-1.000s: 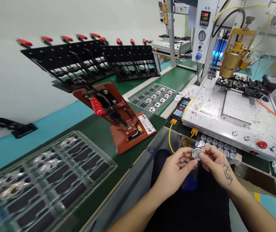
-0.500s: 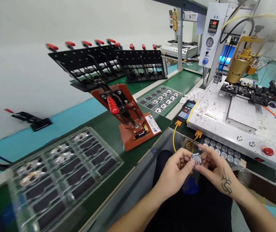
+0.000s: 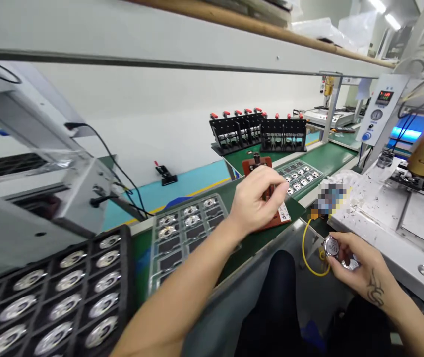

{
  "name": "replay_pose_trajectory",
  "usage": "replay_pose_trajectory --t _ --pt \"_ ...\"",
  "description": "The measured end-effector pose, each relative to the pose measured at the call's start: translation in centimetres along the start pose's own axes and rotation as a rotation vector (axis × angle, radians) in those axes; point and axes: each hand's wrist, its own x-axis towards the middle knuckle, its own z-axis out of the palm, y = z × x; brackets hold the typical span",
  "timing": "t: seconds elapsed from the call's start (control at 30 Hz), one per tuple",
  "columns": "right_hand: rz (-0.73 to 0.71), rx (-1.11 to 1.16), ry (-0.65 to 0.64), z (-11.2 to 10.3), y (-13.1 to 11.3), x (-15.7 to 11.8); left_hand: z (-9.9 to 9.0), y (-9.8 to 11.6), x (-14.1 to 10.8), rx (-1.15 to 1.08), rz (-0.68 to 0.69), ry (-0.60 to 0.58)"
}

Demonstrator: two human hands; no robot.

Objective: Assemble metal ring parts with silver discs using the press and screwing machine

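My left hand is raised in front of the red-brown toggle-clamp fixture, fingers curled and thumb folded in. It covers most of the fixture, clamp handle included, so I cannot see what the fingers close on. Lower right, my right hand pinches a round metal watch case between thumb and fingers, its marked face toward me. Another shiny metal piece shows against that palm, partly hidden by the fingers. Beside my left forearm lies a clear compartment tray with several shiny round parts in it.
A black tray of round metal parts is at lower left. Behind the fixture lies another parts tray, with black clamp racks beyond. A white dispensing machine stands right, a yellow cable near my right hand. A shelf beam crosses overhead.
My left hand has left the watch case and moved up and left to the clamp fixture. The right hand now holds the case alone, farther right. The view has swung left.
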Motion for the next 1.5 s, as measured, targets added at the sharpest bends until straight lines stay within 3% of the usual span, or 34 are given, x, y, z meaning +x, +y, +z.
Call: replay_pose_trajectory --t 0.1,0.17,0.27,0.37,0.43,0.5,0.57,0.67,0.77,0.83,0.97,1.13,1.27,1.37,1.5 --pt "0.030 0.061 -0.010 0.7 0.2 0.6 -0.5 -3.2 1.6 0.090 0.114 -0.201" --pt "0.062 0.085 -0.023 1.2 0.5 1.1 -0.3 -3.8 2.1 0.096 0.107 -0.247" --pt "0.100 0.108 -0.021 2.5 1.3 2.8 -0.6 -2.8 4.1 0.019 0.011 -0.126" --pt "0.082 0.148 -0.060 4.7 2.4 5.5 -2.0 -2.9 8.2 -0.178 -0.174 0.075" --pt "0.041 0.160 -0.113 6.4 3.3 7.1 -3.6 -4.6 10.6 -0.382 -0.343 0.157" --pt "0.003 0.156 -0.165 8.0 4.2 8.1 -5.4 -7.2 11.0 -0.498 -0.515 0.196" --pt "-0.017 0.160 -0.198 9.3 4.9 8.5 -7.0 -9.7 8.8 -0.414 -0.656 0.173" --pt "-0.024 0.173 -0.205 10.7 5.6 9.0 -7.5 -11.7 2.0 -0.238 -0.854 -0.052" --pt "-0.018 0.170 -0.225 12.2 6.0 10.1 -5.2 -11.9 -5.1 -0.215 -0.961 -0.355" --pt "-0.011 0.161 -0.242 13.3 6.4 11.2 -2.9 -11.8 -8.0 -0.171 -0.962 -0.476" --pt "0.027 0.132 -0.275 15.1 7.5 12.6 0.8 -13.0 -9.6 -0.018 -0.851 -0.506" --pt "0.071 0.126 -0.324 15.9 8.8 12.9 1.8 -13.9 -9.6 0.077 -0.751 -0.512" --pt "0.061 0.139 -0.422 17.0 9.2 13.9 -0.7 -12.4 -10.5 0.071 -0.749 -0.526" --pt "0.031 0.121 -0.498 18.4 9.5 15.3 -4.9 -10.9 -11.2 0.070 -0.762 -0.525" --pt "-0.005 0.095 -0.578 19.8 9.9 16.6 -11.5 -9.2 -11.7 -0.110 -0.926 -0.339"
